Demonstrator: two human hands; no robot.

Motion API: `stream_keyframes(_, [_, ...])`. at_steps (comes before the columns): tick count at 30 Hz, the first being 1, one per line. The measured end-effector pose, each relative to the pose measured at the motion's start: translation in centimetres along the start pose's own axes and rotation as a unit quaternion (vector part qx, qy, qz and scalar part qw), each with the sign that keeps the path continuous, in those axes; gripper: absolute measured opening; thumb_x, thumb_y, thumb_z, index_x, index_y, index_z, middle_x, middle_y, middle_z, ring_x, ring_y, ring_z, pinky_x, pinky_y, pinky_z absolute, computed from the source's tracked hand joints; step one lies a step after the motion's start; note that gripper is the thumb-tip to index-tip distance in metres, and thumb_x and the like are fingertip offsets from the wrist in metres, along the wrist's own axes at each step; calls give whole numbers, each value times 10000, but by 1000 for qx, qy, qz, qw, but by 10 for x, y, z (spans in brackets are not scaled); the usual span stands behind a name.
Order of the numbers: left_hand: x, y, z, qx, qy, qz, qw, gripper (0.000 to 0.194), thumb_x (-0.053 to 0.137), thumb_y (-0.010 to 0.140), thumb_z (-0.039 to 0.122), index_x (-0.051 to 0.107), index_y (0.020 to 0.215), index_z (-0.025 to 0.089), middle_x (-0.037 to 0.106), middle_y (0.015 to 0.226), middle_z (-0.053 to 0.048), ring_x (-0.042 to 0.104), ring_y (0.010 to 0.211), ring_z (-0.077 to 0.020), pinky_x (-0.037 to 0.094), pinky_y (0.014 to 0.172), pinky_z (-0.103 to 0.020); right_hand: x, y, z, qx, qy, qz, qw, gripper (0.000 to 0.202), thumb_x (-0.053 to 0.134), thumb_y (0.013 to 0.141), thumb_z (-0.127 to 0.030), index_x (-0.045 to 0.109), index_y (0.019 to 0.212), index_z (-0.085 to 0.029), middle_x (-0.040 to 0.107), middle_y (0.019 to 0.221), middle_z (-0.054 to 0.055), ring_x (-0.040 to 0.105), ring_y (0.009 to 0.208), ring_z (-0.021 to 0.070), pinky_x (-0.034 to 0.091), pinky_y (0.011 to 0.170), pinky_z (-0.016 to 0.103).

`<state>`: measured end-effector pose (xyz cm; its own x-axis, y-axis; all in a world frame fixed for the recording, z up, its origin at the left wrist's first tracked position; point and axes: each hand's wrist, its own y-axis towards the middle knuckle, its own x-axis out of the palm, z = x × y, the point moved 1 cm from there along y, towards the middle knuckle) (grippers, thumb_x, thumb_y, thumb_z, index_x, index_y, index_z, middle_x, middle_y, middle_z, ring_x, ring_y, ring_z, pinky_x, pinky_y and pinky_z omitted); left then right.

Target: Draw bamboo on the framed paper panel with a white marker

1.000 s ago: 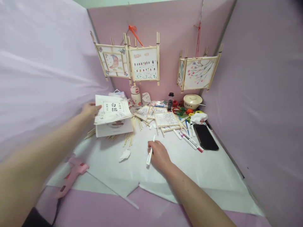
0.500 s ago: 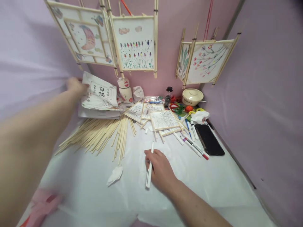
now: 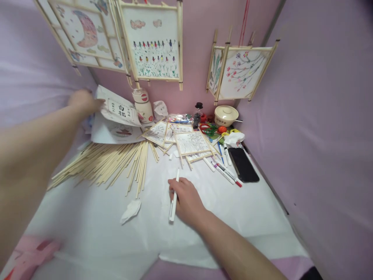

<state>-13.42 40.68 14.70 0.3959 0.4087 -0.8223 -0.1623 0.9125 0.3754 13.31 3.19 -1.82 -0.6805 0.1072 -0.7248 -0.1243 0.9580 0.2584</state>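
At the back left, my left hand [image 3: 85, 102] pinches the edge of a white booklet [image 3: 119, 109] with black Chinese characters on its cover. The booklet's cover is lifted, and a page with a reddish picture [image 3: 122, 131] shows below it. My right hand [image 3: 186, 198] rests on the white table covering, its fingers closed round a white pen [image 3: 175, 202] whose tip points away from me. Left of that hand lies a crumpled tissue [image 3: 130, 212]. Beyond it are several small framed drawings [image 3: 192, 142] with stick edges.
Thin wooden sticks [image 3: 99, 163] fan out below the booklet. Pens [image 3: 225, 173] and a black phone [image 3: 243, 164] lie to the right. A bottle [image 3: 143, 105] and lidded bowl [image 3: 226, 116] stand behind. Paper lanterns [image 3: 154, 42] hang above. Something pink [image 3: 35, 254] lies front left.
The booklet's cover has been raised by my left hand, uncovering the picture beneath. My right hand still holds the pen. The whole view has shifted, so things appear further left.
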Motion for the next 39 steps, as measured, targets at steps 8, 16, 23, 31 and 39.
stream_keyframes(8, [-38, -89, 37, -59, -129, 82, 987, 393, 612, 906, 217, 512, 1219, 2, 608, 1256, -136, 537, 1160, -214, 360, 1091, -472, 0, -2, 3, 13, 32, 22, 999, 286, 502, 839, -129, 589, 1100, -207, 668, 985, 71, 562, 1018, 218, 436, 897, 339])
stream_keyframes(16, [-42, -272, 69, 50, -265, 39, 962, 293, 579, 861, 257, 606, 1147, 203, 660, 1148, -21, 614, 1082, -203, 504, 957, -324, -17, -3, 13, 41, 219, 117, 968, 587, 397, 731, -2, 463, 1267, -231, 392, 1441, 118, 582, 1117, 163, 475, 964, 364])
stream_keyframes(23, [-11, -426, 79, 126, -367, -127, 913, 238, 537, 853, 351, 576, 1086, 383, 601, 1221, -23, 575, 1171, -251, 523, 965, -404, -98, 0, 56, 100, 105, 179, 973, 517, 328, 779, -25, 514, 1229, -197, 469, 1223, 110, 645, 879, 136, 498, 799, 280])
stream_keyframes(31, [10, -454, 66, 255, -337, -115, 899, 298, 531, 848, 193, 590, 1042, 411, 595, 1161, -71, 560, 1138, -296, 503, 942, -526, -147, 9, 111, 256, -260, 109, 925, 447, 411, 846, -44, 628, 1223, -147, 554, 1229, 215, 548, 1119, 301, 396, 938, 399])
stream_keyframes(39, [17, -457, 61, 315, -314, -84, 892, 298, 499, 864, 102, 582, 1047, 322, 566, 1174, -94, 534, 1130, -279, 511, 911, -488, -142, 93, 101, 271, -172, 73, 944, 270, 533, 925, -230, 649, 1129, -97, 630, 1158, 178, 575, 1126, 261, 432, 976, 361])
